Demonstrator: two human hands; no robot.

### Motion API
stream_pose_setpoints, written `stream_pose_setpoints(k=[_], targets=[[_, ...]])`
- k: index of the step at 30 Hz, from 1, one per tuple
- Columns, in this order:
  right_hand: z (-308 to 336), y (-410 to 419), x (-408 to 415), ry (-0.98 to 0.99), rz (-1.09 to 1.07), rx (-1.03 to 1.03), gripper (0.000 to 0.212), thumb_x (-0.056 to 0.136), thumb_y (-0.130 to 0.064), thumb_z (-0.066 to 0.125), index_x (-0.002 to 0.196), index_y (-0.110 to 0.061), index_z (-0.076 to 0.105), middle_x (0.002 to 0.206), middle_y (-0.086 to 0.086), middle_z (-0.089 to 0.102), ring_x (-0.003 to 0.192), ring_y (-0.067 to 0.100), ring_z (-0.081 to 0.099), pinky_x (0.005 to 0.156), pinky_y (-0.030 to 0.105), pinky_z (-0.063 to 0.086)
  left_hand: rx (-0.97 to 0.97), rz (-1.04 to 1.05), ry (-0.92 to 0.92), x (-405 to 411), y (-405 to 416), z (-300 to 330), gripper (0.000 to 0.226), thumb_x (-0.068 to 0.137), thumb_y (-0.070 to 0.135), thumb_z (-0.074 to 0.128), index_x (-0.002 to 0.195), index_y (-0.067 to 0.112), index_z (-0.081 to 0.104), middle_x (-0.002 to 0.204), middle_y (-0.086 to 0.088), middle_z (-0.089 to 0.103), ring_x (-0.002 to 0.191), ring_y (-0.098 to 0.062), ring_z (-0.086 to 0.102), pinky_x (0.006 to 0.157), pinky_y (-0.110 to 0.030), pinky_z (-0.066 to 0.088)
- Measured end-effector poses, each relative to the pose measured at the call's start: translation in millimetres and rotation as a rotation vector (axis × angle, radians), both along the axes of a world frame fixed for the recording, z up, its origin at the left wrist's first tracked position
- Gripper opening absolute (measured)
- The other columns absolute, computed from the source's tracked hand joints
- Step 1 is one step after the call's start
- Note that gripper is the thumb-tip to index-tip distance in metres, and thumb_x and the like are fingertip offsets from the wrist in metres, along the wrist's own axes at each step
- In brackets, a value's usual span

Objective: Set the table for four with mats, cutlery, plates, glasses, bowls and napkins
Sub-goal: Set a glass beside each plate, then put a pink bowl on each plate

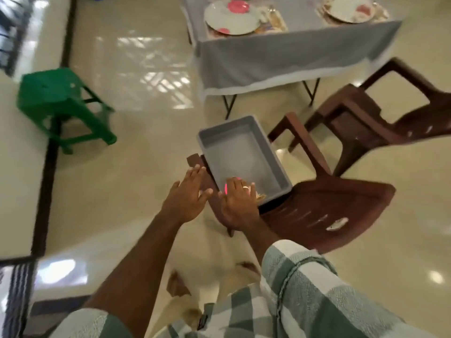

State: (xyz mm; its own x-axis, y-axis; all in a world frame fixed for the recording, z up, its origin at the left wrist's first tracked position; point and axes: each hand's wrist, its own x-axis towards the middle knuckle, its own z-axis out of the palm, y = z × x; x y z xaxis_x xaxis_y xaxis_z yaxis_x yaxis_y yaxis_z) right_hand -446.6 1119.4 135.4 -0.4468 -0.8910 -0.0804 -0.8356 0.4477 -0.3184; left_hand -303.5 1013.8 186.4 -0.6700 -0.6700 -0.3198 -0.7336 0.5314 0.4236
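Note:
A grey plastic bin (240, 152) stands on the seat of a brown plastic chair (324, 206). My right hand (240, 200) reaches over the bin's near corner, fingers spread over a pink object (226, 189) that is mostly hidden; whether the hand holds it is unclear. My left hand (189, 193) hovers flat beside the bin's left wall, fingers straight, holding nothing. At the top stands the table (280, 52) under a grey cloth. It carries a white plate (230, 18) with a pink bowl (238, 7), and a second plate (349, 9), each on a mat.
A second brown chair (380, 118) stands right of the table. A green plastic stool (61, 103) is on the glossy floor at left. A black floor stripe (52, 147) runs along the left side. The whole frame is motion-blurred.

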Motion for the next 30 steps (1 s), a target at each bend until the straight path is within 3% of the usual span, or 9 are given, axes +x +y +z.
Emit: stream_pose_setpoints(k=[3,9,14,16,21,30], targets=[[-8,17,14,0.047,-0.169,0.031,0.054,0.098,-0.046,0.031,0.133,-0.011,0.054,0.128,0.012,0.06,0.12,0.035,0.054,0.104,0.058,0.037,0.057,-0.187,-0.021,2,-8,-13,0.071,0.104,0.052,0.036,0.162,0.022,0.008,0.169,0.002,0.001,0.155,-0.015,0.0,0.122,-0.052,0.021],[-20,35,33,0.054,-0.514,0.092,0.048,0.096,-0.046,0.036,0.132,-0.017,0.052,0.128,0.005,0.059,0.121,0.029,0.053,0.108,0.055,0.034,0.064,-0.536,-0.038,-20,-42,-23,0.074,0.101,0.056,0.031,0.161,0.017,0.013,0.169,-0.001,0.009,0.156,-0.017,0.004,0.122,-0.052,0.021],[-45,6,33,-0.012,-0.685,0.108,0.051,0.095,-0.045,0.03,0.134,-0.017,0.048,0.131,0.005,0.057,0.125,0.027,0.05,0.11,0.054,0.033,0.03,-0.766,-0.082,-57,-74,-44,0.07,0.105,0.047,0.039,0.16,0.015,0.013,0.169,-0.004,0.012,0.155,-0.019,0.008,0.121,-0.046,0.018],[-59,-13,31,-0.065,-0.721,0.133,0.053,0.094,-0.045,0.027,0.136,-0.019,0.046,0.133,0.004,0.055,0.127,0.026,0.048,0.112,0.053,0.031,0.031,-0.823,-0.093,-67,-86,-52,0.07,0.105,0.046,0.039,0.161,0.015,0.012,0.169,-0.003,0.011,0.156,-0.019,0.007,0.121,-0.047,0.017],[-85,-63,19,-0.187,-0.77,0.171,0.051,0.095,-0.042,0.039,0.14,-0.017,0.043,0.135,0.005,0.053,0.128,0.029,0.046,0.115,0.054,0.028,0.057,-0.933,-0.132,-92,-135,-73,0.073,0.102,0.056,0.028,0.161,0.018,0.008,0.169,-0.002,0.007,0.156,-0.019,0.004,0.123,-0.052,0.018],[-117,-98,4,-0.29,-0.995,0.179,0.053,0.093,-0.035,0.052,0.141,-0.017,0.041,0.137,0.006,0.052,0.129,0.028,0.047,0.114,0.051,0.034,0.132,-1.102,-0.215,-162,-165,-127,0.068,0.105,0.047,0.037,0.161,0.019,0.01,0.169,-0.001,0.008,0.156,-0.021,0.006,0.124,-0.049,0.015]])
